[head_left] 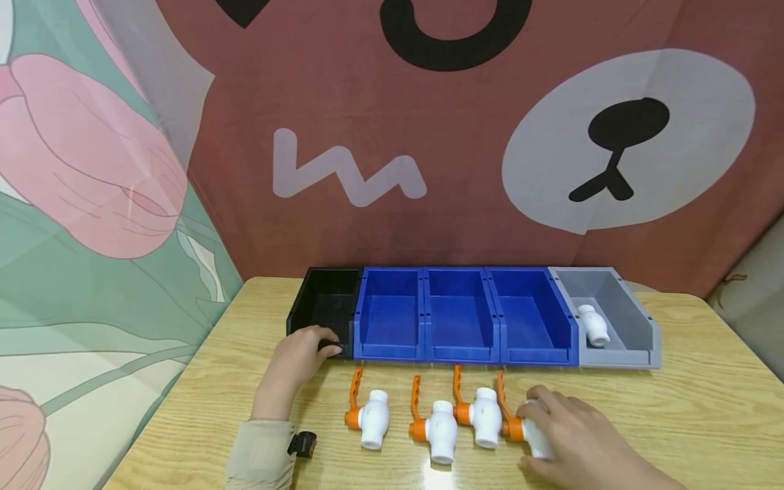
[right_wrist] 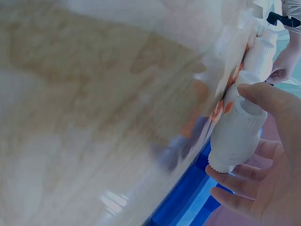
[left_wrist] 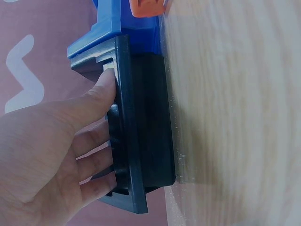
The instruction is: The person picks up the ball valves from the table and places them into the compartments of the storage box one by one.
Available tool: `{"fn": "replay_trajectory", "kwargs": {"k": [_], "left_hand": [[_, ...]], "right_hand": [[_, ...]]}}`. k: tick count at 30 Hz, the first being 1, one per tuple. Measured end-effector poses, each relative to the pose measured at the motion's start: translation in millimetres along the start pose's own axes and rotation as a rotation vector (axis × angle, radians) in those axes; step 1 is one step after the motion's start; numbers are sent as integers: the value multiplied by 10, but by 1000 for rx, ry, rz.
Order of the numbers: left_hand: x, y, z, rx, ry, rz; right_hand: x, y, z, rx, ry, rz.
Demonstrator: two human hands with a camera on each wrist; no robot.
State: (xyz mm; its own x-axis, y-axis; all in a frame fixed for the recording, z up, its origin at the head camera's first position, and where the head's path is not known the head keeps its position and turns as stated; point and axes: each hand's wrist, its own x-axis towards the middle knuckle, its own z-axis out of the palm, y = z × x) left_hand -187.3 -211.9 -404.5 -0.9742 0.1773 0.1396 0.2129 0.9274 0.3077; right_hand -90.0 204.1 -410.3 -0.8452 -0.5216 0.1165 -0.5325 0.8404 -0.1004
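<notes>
At the front of the black bin [head_left: 327,303], my left hand [head_left: 304,357] rests with thumb and fingers on the rim. In the left wrist view the thumb of that hand [left_wrist: 51,136] lies along the bin's front lip [left_wrist: 129,127]. At the right, my right hand [head_left: 578,439] holds a white ball valve [head_left: 539,435] with an orange lever handle. The right wrist view shows the thumb of this hand [right_wrist: 277,141] at one end of the valve [right_wrist: 235,136] and fingers at the other. Beside it lie three more ball valves [head_left: 486,418] [head_left: 442,432] [head_left: 374,420].
Three blue bins [head_left: 392,350] stand in a row beside the black one. The grey bin [head_left: 618,357] at the right end contains a white valve [head_left: 593,325]. A patterned cloth [head_left: 367,231] hangs behind the wooden table [head_left: 704,388].
</notes>
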Motion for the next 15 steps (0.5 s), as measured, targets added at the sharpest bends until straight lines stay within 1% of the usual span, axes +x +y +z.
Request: {"fn": "replay_trajectory", "kwargs": {"k": [4, 6, 11, 15], "left_hand": [[-4, 2, -2, -1, 0, -2], [-5, 3, -3, 0, 0, -1], [-4, 6, -4, 1, -1, -2], [-1, 1, -2, -2, -3, -4]], "right_hand": [[4, 14, -53, -25, 58, -38], [8, 21, -81, -30, 72, -54], [32, 42, -157, -40, 72, -67], [73, 78, -202, -85, 150, -118]]}}
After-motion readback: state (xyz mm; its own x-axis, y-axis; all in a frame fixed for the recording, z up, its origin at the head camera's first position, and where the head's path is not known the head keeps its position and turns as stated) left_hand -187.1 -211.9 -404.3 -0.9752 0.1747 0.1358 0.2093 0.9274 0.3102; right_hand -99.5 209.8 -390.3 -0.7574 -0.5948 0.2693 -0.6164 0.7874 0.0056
